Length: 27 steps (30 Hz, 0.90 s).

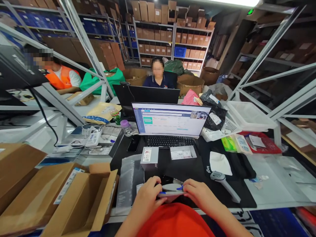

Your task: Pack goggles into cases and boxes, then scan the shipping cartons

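White item (171, 187) with blue edges, its exact kind hard to make out, is held between both hands at the near edge of the desk, right in front of a red shirt (175, 222). The left hand (149, 191) is closed on one end with the fingers bent over it; the right hand (195, 190) pinches the other end, its fingers curled in. Just beside the left hand lies a grey plastic bag (128, 179), flat on the desk and partly over a black mat (198, 171). Beyond the hands, on the mat, a small box (149, 154) with a label stands near an open white box (183, 152) with a printed sheet inside. To the right a grey scanner (223, 182) lies with its handle toward the near edge, next to a white cloth (220, 163). Farther back come a black keyboard (170, 141), a phone (133, 144), a bottle (127, 128) with a purple lid and a lit screen (172, 120). At the left an open carton (76, 200) stands beside a closed brown box (37, 197). Past the screen sits a person in a dark shirt (155, 81), with shelves (174, 42) of boxes behind.
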Motion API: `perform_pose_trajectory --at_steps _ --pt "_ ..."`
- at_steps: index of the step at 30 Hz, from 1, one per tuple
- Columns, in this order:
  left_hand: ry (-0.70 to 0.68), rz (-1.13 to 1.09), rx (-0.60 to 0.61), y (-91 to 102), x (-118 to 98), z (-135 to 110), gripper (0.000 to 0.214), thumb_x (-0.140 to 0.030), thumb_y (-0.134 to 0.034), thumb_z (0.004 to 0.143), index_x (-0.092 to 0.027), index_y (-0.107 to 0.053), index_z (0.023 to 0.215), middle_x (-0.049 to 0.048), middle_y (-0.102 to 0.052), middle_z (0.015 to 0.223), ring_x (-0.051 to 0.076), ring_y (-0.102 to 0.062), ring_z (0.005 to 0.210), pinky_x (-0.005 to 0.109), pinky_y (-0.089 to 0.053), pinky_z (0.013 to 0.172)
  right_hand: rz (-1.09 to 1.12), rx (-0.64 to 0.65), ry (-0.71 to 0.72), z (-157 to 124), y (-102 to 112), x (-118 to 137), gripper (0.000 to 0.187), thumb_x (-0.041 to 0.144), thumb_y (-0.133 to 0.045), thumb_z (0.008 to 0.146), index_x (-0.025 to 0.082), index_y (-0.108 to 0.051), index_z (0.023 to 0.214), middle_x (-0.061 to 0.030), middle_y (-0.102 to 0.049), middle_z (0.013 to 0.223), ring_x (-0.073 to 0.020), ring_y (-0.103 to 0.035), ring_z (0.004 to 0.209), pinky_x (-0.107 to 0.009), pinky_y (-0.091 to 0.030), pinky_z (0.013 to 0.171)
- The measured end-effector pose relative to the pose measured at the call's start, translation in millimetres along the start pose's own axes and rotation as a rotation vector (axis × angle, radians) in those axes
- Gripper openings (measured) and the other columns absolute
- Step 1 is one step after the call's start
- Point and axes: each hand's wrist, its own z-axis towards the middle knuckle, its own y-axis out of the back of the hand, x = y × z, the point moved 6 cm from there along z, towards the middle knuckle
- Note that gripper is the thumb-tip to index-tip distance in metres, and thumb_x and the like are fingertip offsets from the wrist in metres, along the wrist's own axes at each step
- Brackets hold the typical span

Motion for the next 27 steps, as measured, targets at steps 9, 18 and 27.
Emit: perform_pose_trajectory --at_steps 9,18,27 --pt "-0.042 -0.483 -0.325 -29.5 -0.9 -10.0 0.097 -0.029 -0.091 0.063 -0.023 -0.035 0.143 0.0203 -0.056 0.140 0.036 -0.058 0.129 0.057 -0.049 0.106 0.511 -0.470 0.097 5.2 14.8 20.8 0.010 0.016 -0.050 0.095 0.024 -0.054 0.091 -0.0087 -0.059 0.118 -0.0202 -0.061 0.112 -0.032 -0.054 0.092" --pt "0.142 -0.557 -0.469 -31.9 -11.1 -9.9 0.094 -0.027 -0.084 0.064 -0.020 -0.035 0.144 0.0185 -0.052 0.143 0.033 -0.056 0.130 0.051 -0.050 0.107 0.434 -0.787 -0.023 -2.2 20.3 26.9 0.016 0.010 -0.058 0.087 0.024 -0.062 0.093 -0.0099 -0.056 0.118 -0.0201 -0.063 0.104 -0.032 -0.058 0.082" --pt "0.253 -0.522 -0.423 -32.3 9.2 -4.5 0.057 -0.025 -0.073 0.067 -0.018 -0.060 0.122 0.0130 -0.071 0.120 0.032 -0.068 0.111 0.050 -0.055 0.098 0.148 -0.319 0.127 0.2 28.4 43.2 0.018 0.014 -0.061 0.084 0.025 -0.073 0.093 -0.0112 -0.060 0.128 -0.0237 -0.062 0.113 -0.034 -0.058 0.089"
